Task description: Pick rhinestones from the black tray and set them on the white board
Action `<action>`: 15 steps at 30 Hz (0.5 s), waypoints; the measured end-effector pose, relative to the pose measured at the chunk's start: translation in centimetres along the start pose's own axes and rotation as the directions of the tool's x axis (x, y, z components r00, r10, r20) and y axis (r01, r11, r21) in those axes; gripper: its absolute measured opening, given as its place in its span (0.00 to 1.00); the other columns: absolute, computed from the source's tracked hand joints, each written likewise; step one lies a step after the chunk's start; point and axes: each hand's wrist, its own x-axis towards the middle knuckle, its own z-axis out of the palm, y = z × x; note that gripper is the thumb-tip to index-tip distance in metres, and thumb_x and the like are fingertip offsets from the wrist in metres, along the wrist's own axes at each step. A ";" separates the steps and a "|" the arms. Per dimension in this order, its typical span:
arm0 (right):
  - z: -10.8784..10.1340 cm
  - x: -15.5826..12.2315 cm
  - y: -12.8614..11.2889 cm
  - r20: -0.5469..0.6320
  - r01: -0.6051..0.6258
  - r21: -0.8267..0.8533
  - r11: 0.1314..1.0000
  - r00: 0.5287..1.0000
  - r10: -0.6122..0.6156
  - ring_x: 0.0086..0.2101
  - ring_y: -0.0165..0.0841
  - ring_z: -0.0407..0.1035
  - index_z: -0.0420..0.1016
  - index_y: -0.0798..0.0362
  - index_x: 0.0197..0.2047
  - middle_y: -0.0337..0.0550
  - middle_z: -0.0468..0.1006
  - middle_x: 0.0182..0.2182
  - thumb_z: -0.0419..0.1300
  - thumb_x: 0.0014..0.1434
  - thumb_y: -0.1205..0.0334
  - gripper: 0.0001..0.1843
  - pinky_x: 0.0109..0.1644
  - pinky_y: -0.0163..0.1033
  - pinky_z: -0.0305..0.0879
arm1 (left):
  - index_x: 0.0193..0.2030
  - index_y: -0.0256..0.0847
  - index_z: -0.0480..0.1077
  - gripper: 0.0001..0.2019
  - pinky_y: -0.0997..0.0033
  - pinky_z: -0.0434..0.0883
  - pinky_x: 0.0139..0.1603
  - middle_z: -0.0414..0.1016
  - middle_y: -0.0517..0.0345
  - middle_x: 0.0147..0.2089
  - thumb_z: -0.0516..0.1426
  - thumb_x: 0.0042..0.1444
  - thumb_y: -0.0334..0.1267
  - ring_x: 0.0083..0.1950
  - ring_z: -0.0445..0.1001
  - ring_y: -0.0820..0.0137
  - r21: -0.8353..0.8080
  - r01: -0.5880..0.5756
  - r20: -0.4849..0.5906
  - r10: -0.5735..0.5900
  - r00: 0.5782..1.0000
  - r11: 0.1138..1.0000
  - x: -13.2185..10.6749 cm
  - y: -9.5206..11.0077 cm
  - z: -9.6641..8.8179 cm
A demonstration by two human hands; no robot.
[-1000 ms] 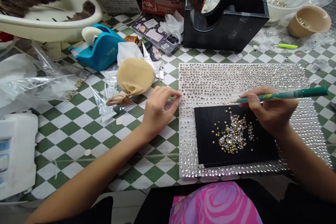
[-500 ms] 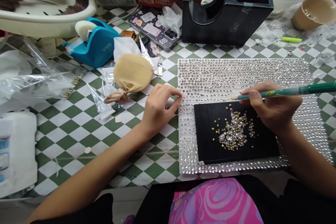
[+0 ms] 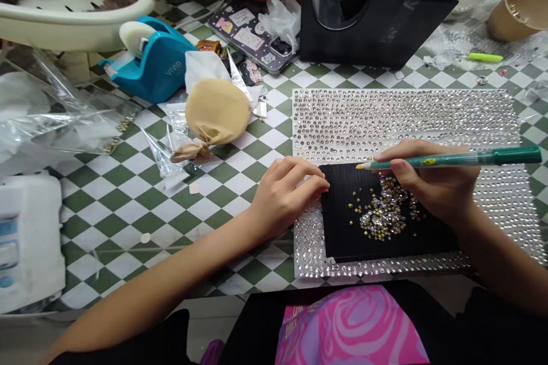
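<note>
My right hand (image 3: 436, 182) grips a green picker pen (image 3: 458, 159) with a pale yellow tip. The tip is over the top edge of a black board (image 3: 342, 239). A heap of small rhinestones (image 3: 383, 214), clear and gold-toned, lies on that board, with several loose ones around it. Under the board is a white sheet (image 3: 363, 125) covered in rows of rhinestones. My left hand (image 3: 285, 197) has its thumb and fingers closed at the board's upper left edge; its fingertips touch the board there.
Behind the sheet stands a large black tape dispenser (image 3: 368, 28). To the left are a blue tape dispenser (image 3: 158, 68), a tied beige pouch (image 3: 218, 111), a phone (image 3: 252, 40) and clear plastic bags (image 3: 64, 120). A brown cup (image 3: 520, 11) stands at the far right.
My left hand has moved right, from the sheet's left edge to the black board's edge. The pen tip has moved left, from the sheet to the board's top edge. The view has shifted slightly.
</note>
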 end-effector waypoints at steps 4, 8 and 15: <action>-0.1 0.0 -0.5 0.064 0.037 -0.044 0.998 0.997 -0.034 0.35 0.27 0.77 0.76 0.49 0.41 0.37 0.81 0.36 0.60 0.60 0.66 0.07 0.41 0.32 0.74 | 0.37 0.42 0.69 0.02 0.68 0.65 0.44 0.76 0.61 0.39 0.59 0.59 0.35 0.43 0.69 0.71 -0.022 -0.029 0.052 0.030 0.998 0.999 -0.2 -0.2 -0.3; 0.1 0.1 -1.0 0.137 0.140 -0.125 0.982 0.983 -0.123 0.37 0.27 0.78 0.75 0.51 0.44 0.40 0.82 0.38 0.58 0.61 0.65 0.09 0.42 0.30 0.74 | 0.37 0.42 0.69 0.02 0.66 0.65 0.44 0.75 0.58 0.41 0.55 0.61 0.36 0.44 0.68 0.69 -0.074 -0.013 0.087 0.020 0.996 0.997 -0.2 -0.3 -0.6; 0.5 0.2 -1.5 0.189 0.173 -0.188 0.967 0.972 -0.137 0.36 0.26 0.78 0.75 0.54 0.44 0.41 0.82 0.36 0.58 0.61 0.66 0.08 0.43 0.28 0.74 | 0.38 0.41 0.68 0.02 0.69 0.66 0.45 0.73 0.58 0.41 0.55 0.60 0.31 0.42 0.68 0.72 -0.142 0.033 0.089 -0.020 0.996 0.989 0.2 -0.4 -0.7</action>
